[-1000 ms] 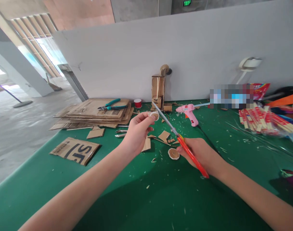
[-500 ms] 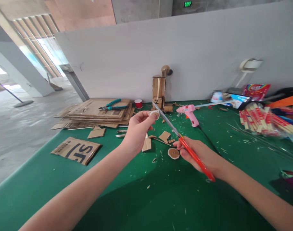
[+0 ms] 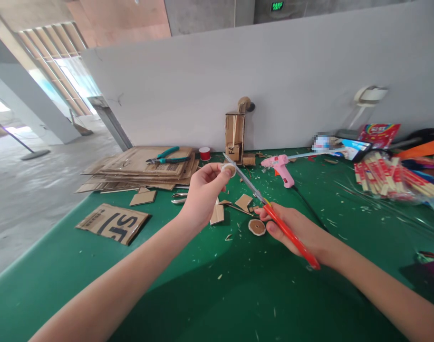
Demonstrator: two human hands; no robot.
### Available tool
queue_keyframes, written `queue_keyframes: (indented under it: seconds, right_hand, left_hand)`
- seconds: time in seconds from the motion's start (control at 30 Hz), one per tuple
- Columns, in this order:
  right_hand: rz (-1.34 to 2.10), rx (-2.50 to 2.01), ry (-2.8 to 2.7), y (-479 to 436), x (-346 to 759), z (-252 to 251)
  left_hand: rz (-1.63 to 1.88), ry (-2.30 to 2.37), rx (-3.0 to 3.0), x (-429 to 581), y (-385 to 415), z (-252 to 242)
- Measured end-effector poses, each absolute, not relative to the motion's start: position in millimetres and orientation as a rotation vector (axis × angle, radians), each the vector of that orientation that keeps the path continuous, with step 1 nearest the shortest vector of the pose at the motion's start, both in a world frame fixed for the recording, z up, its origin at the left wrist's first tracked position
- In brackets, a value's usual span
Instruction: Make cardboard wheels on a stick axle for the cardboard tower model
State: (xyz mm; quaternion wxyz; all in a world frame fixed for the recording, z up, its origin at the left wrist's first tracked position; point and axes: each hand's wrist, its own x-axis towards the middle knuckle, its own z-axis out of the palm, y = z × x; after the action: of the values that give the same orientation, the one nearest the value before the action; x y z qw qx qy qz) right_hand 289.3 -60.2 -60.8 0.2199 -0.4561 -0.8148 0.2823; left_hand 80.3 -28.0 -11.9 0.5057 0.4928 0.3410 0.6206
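Note:
My left hand [image 3: 202, 194] is raised over the green table [image 3: 95, 285] and pinches a small round cardboard disc [image 3: 228, 169] between thumb and fingertips. My right hand [image 3: 295, 228] grips the red handles of a pair of scissors [image 3: 270, 213]. The long blades point up and left, and their tips touch the disc. A second cardboard disc [image 3: 256, 227] lies flat on the table just left of my right hand. Cardboard offcuts [image 3: 243, 201] lie scattered under the blades.
A stack of cardboard sheets [image 3: 141, 166] with teal pliers [image 3: 167, 156] on top lies at the left. A printed cardboard piece [image 3: 113, 222] sits nearer. A small cardboard tower [image 3: 235, 130], red spool [image 3: 204, 153], pink glue gun [image 3: 281, 167], phone [image 3: 354, 148] and bagged chopsticks [image 3: 391, 175] line the back and right.
The scissors and my right hand shifted slightly left, bringing the blade tips onto the disc held in my left hand. My left hand has hardly moved.

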Motion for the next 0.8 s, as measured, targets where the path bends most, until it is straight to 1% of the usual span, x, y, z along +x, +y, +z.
queue_keyframes:
  seconds: [0.5,0.8]
  right_hand:
    - [0.805,-1.312,-2.237,-59.7,288.9,-59.0]
    - [0.71,-1.377,-2.235,-61.2,283.8,-49.8]
  left_hand:
    - [1.504,0.825,1.185,81.1,-26.9,-13.7]
    - [1.49,0.807,1.214,79.3,-27.5,-13.9]
